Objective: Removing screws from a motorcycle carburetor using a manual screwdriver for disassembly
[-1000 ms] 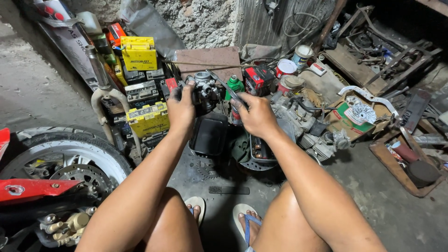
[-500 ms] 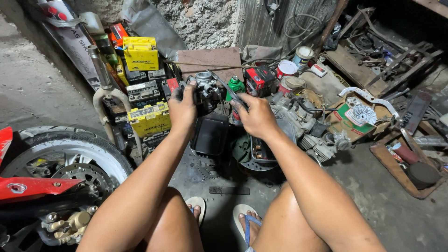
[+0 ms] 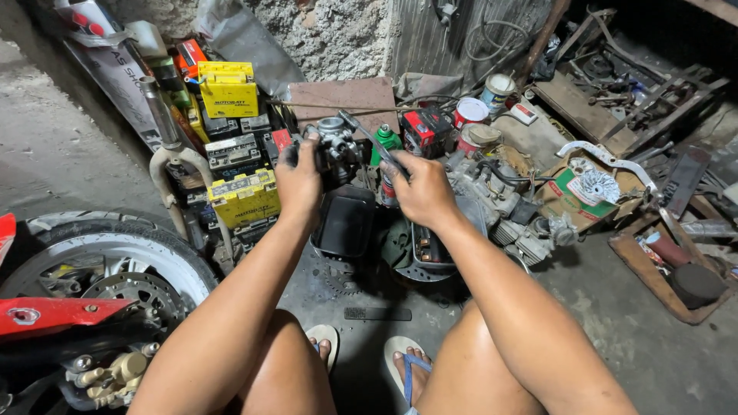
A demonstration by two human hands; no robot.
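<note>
My left hand (image 3: 298, 180) grips a grey metal carburetor (image 3: 336, 146) and holds it up in front of me. My right hand (image 3: 419, 188) is closed around the handle of a screwdriver (image 3: 371, 138) whose shaft slants up and left, its tip touching the top of the carburetor. Both forearms reach out over my bare knees. Below the hands a black plastic container (image 3: 346, 221) stands on the floor.
Yellow and black batteries (image 3: 244, 196) are stacked at the left by a fork leg (image 3: 165, 131). A motorcycle wheel with brake disc (image 3: 115, 280) lies lower left. Engine parts (image 3: 500, 207), paint cans (image 3: 470, 113) and a cardboard box (image 3: 588, 188) crowd the right. My sandalled feet (image 3: 403, 365) rest on concrete.
Both hands stay at the carburetor with hardly any shift. The screwdriver remains against its top.
</note>
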